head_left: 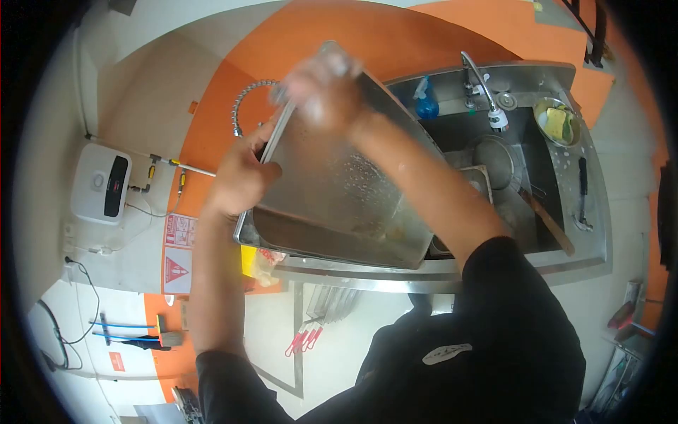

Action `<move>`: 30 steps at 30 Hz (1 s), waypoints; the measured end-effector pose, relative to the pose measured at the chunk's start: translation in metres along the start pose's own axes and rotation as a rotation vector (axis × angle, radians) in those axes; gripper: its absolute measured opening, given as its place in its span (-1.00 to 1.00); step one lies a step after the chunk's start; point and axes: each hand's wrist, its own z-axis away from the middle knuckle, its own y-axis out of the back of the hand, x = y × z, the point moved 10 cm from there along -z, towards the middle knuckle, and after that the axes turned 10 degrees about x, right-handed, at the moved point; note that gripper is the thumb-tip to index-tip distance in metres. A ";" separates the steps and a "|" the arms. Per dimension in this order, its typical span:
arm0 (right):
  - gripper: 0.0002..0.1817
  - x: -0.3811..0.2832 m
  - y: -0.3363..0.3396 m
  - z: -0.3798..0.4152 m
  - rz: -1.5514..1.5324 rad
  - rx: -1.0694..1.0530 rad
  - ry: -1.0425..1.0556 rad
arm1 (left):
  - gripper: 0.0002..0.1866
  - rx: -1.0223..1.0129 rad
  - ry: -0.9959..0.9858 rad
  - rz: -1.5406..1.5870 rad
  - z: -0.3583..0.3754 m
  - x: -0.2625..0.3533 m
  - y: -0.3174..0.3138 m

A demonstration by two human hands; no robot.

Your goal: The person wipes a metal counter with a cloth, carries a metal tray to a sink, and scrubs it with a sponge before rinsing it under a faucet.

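My left hand point(247, 177) grips the rim of a large, deep metal pan point(325, 184), thumb inside the wall and fingers behind it. The pan is tilted up over the counter's front left, with wet streaks and foamy spots on its inner face. My right hand point(321, 92) is at the pan's far upper edge, smeared by motion. Its fingers and anything in them cannot be made out. The right forearm crosses in front of the pan.
Right of the pan is a steel sink point(522, 226) with a round strainer point(493, 162) and a wooden-handled tool point(547, 220) in it. Around it are a faucet point(487, 92), a blue spray bottle point(426, 102), a bowl with a sponge point(558, 126) and a black-handled utensil point(583, 191).
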 end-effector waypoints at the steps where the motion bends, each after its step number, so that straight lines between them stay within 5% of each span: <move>1: -0.89 0.017 -0.003 -0.009 -0.002 0.002 0.008 | -0.29 0.056 -0.057 0.052 0.000 0.007 0.001; 3: -0.89 0.066 -0.013 -0.022 0.083 -0.080 -0.225 | -0.29 0.116 -0.114 0.105 -0.002 0.016 0.002; 5: -0.91 0.037 -0.020 -0.018 -0.036 -0.024 -0.169 | -0.25 0.109 -0.094 0.029 -0.004 0.021 0.000; 7: -0.83 -0.031 -0.022 -0.015 -0.328 -0.200 0.021 | -0.21 0.064 -0.042 -0.066 -0.009 0.017 0.002; 9: -0.81 0.002 -0.025 -0.018 -0.254 -0.148 0.057 | -0.18 0.009 0.023 -0.172 -0.005 0.004 -0.002; 11: -0.80 0.083 -0.020 -0.032 0.044 -0.064 -0.312 | -0.20 0.113 -0.157 0.031 -0.001 0.019 0.001; 14: -0.79 0.139 -0.025 -0.007 0.062 -0.077 -0.620 | -0.20 0.138 -0.109 -0.056 0.000 0.027 -0.004; 16: -0.79 0.119 0.008 0.039 0.208 0.061 -0.421 | -0.20 0.140 -0.139 -0.038 -0.004 0.025 -0.002; 18: -0.80 0.138 0.023 0.126 0.292 -0.026 -0.396 | -0.19 0.134 -0.172 -0.026 -0.005 0.018 0.003; 20: -0.75 0.195 0.038 0.243 0.278 -0.270 -1.017 | -0.17 0.167 -0.102 0.098 -0.003 0.000 0.016; 23: -0.70 0.180 0.028 0.222 0.165 -0.208 -0.957 | -0.14 0.226 -0.028 -0.014 0.004 -0.014 0.026; 25: -0.71 0.134 -0.005 0.125 0.104 -0.116 -0.669 | -0.15 0.216 0.013 -0.010 0.004 -0.010 0.021; 27: -0.71 0.114 -0.023 0.050 0.082 -0.253 -0.749 | -0.16 0.207 0.049 -0.004 0.002 -0.003 0.018; 29: -0.71 0.118 -0.020 0.065 0.084 -0.220 -0.712 | -0.16 0.198 0.034 -0.007 0.006 0.001 0.013; 30: -0.71 0.118 -0.016 0.069 0.079 -0.178 -0.655 | -0.16 0.210 -0.126 -0.053 0.008 0.009 0.014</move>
